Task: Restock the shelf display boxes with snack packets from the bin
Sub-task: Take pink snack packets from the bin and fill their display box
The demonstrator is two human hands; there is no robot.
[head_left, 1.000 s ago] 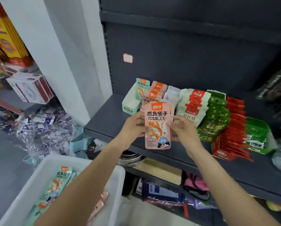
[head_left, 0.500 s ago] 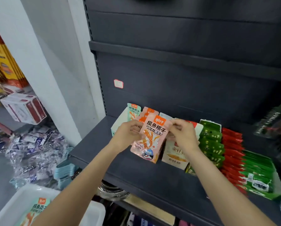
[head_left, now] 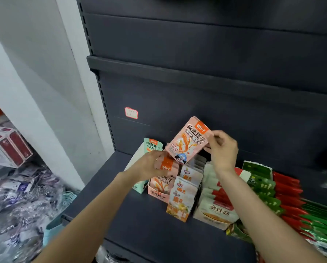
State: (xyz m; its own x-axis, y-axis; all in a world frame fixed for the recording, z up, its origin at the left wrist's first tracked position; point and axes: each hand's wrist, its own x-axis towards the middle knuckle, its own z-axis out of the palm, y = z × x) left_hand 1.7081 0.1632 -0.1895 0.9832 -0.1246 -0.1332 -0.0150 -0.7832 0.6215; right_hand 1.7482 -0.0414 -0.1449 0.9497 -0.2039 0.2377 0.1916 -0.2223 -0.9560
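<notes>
1. Right now my right hand [head_left: 222,149] pinches the pink snack packet [head_left: 189,142] by its right edge, tilted above the pink display box [head_left: 159,190].
2. My left hand [head_left: 151,167] rests on the packets standing in that box; I cannot tell whether its fingers grip any.
3. The box sits on the dark shelf [head_left: 140,221], between a mint display box [head_left: 140,162] and an orange packet row [head_left: 183,194].

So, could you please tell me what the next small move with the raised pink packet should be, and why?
Probably lower the pink packet into the pink display box behind its row. The right hand pinches it tilted above the box, while the left hand rests on the packets already there, seemingly holding them forward.
</notes>
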